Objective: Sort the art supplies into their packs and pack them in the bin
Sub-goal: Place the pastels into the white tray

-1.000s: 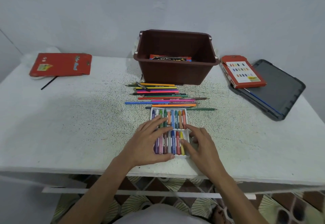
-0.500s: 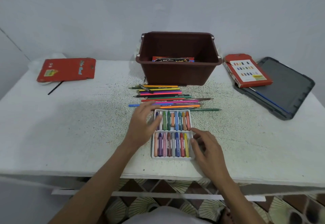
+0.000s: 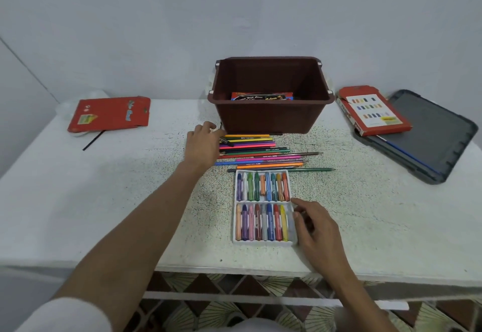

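Seen from a head-worn camera: a person's left hand (image 3: 203, 146) and right hand (image 3: 315, 224), both bare. A white sleeve (image 3: 65, 316) covers the upper part of the left arm at the frame's lower corner, and a strip of white clothing (image 3: 250, 326) shows at bottom centre.

On my feed the bin (image 3: 271, 120) is dark brown. The pack (image 3: 262, 96) inside it looks red and blue with a black band, though it is half hidden. The loose pencils (image 3: 255, 149) run yellow, pink, green, red, blue, magenta and orange. The white tray (image 3: 263, 243) holds purple, green, orange, blue, red, pink and yellow crayons (image 3: 263, 188). The left box (image 3: 109, 113) is red. The right box (image 3: 375, 110) is red with a white panel of colour swatches, and it lies on a dark grey lid (image 3: 438, 136). I see a white table (image 3: 130, 188) speckled black, and floor tiles (image 3: 234, 313) with a brown-and-cream fan pattern.
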`<move>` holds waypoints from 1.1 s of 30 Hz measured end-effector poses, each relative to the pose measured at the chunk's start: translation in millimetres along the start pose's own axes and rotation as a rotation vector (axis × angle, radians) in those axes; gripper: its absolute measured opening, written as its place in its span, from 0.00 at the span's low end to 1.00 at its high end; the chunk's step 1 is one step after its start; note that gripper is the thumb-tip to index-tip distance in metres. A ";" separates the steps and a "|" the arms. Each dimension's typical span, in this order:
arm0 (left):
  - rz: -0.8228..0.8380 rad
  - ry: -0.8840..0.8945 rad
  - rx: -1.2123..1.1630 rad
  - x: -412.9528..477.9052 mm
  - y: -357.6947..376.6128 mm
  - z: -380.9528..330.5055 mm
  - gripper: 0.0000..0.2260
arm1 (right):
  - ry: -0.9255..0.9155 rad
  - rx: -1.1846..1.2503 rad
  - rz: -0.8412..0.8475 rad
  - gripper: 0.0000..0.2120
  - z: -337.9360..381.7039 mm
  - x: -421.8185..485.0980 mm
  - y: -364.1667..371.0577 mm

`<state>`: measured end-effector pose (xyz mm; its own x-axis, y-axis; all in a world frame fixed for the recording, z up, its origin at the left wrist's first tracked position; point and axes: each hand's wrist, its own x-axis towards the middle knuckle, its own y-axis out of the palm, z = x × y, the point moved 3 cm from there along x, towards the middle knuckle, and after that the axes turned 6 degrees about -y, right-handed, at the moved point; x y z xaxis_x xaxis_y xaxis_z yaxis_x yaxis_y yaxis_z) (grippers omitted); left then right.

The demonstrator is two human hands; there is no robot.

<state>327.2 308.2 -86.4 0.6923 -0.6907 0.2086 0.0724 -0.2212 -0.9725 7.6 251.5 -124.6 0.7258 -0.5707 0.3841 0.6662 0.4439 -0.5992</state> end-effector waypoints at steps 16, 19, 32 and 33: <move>0.102 -0.063 -0.895 -79.8 -34.5 -50.2 0.08 | 0.008 -0.023 -0.008 0.17 2.6 0.6 2.6; 0.204 -0.066 -1.073 -108.9 -41.1 -63.7 0.16 | 0.003 -0.032 -0.006 0.18 2.8 0.2 3.0; 0.334 0.078 -0.921 -171.7 -31.6 -124.1 0.23 | 0.058 -0.008 -0.016 0.16 4.2 -1.4 1.7; 0.322 0.082 -0.890 -172.4 -30.6 -124.8 0.23 | 0.064 -0.006 -0.017 0.16 4.4 -1.4 1.7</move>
<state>116.1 348.2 -79.7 0.5287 -0.8486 -0.0160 -0.7101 -0.4319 -0.5560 8.4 256.1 -123.0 0.7018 -0.6212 0.3487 0.6771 0.4295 -0.5975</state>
